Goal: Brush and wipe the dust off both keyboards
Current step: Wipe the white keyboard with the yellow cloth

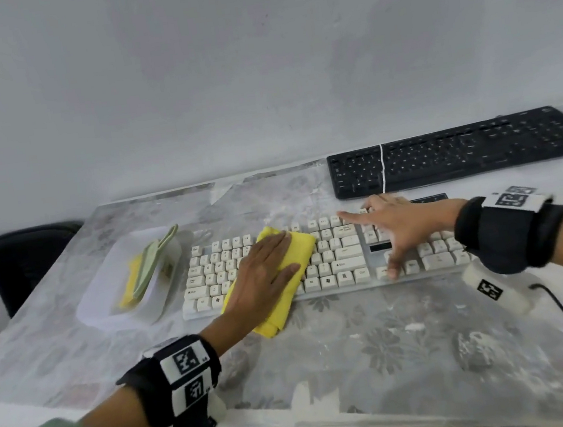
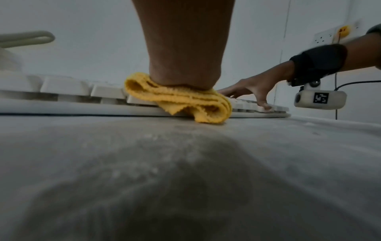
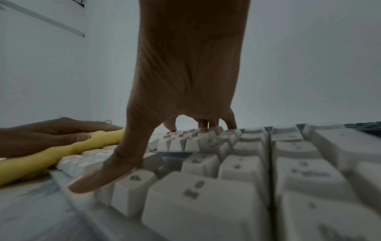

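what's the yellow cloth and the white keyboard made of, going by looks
The folded yellow cloth under the left hand looks like a soft knit or microfibre weave: ribbed texture, floppy rolled folds. The white keyboard under the right hand appears to be hard matte plastic: moulded, sharp-edged keycaps with printed legends, slightly off-white. Neither material is certain from looks alone.

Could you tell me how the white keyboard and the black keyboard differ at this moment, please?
The white keyboard lies near the person; the black keyboard lies farther back by the wall. The left hand presses a yellow cloth on the white keyboard and the right hand steadies it; nothing touches the black keyboard except a white cord lying across it. The white keyboard has tall keys, the black keyboard low ones. Both lie flat on the table.
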Demonstrator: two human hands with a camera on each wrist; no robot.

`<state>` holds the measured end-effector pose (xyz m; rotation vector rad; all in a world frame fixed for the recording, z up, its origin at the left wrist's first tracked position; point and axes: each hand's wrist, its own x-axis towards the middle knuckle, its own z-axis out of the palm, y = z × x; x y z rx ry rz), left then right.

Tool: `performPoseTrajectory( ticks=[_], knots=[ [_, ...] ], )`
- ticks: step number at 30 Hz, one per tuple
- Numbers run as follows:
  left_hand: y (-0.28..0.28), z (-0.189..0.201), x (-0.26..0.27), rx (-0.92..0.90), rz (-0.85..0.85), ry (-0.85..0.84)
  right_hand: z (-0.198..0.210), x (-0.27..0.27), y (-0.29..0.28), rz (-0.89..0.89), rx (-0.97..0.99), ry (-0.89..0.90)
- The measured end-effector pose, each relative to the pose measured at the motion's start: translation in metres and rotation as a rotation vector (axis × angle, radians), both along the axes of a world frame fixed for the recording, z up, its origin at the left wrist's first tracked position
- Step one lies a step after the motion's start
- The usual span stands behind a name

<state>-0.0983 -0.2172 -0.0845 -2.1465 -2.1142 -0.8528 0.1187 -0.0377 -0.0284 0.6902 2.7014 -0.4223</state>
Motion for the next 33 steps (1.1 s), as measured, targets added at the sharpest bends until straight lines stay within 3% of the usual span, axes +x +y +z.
performPoseTrajectory(
  ticks=[4, 12, 15, 18, 20, 24, 27, 31, 33],
  knots=[
    [-0.002, 0.004, 0.002, 0.142, 0.019, -0.040, 0.001, 0.000, 0.002, 0.000, -0.027, -0.019],
    [0.018, 0.038, 0.013, 0.152, 0.095, -0.292, 0.003, 0.003, 0.001, -0.005, -0.027, -0.013],
    [0.049, 0.050, 0.011, 0.125, 0.022, -0.151, 0.003, 0.002, 0.003, -0.005, -0.021, -0.021],
    [0.058, 0.026, 0.002, -0.133, 0.012, 0.128, 0.002, 0.003, 0.004, -0.014, -0.054, -0.023],
    [0.058, 0.019, 0.003, -0.172, 0.072, 0.086, 0.002, 0.004, 0.005, -0.016, -0.086, -0.029],
    [0.059, 0.023, 0.011, -0.028, 0.085, -0.005, 0.003, 0.004, 0.005, -0.012, -0.114, -0.022],
    [0.043, 0.016, 0.019, 0.084, 0.009, -0.029, 0.004, 0.004, 0.004, -0.015, -0.108, -0.036],
    [0.014, 0.019, 0.026, 0.055, -0.224, -0.056, 0.005, 0.002, 0.004, -0.029, -0.116, -0.073],
    [0.021, 0.033, 0.027, -0.020, -0.167, -0.155, 0.006, 0.001, 0.003, -0.036, -0.119, -0.083]
  ],
)
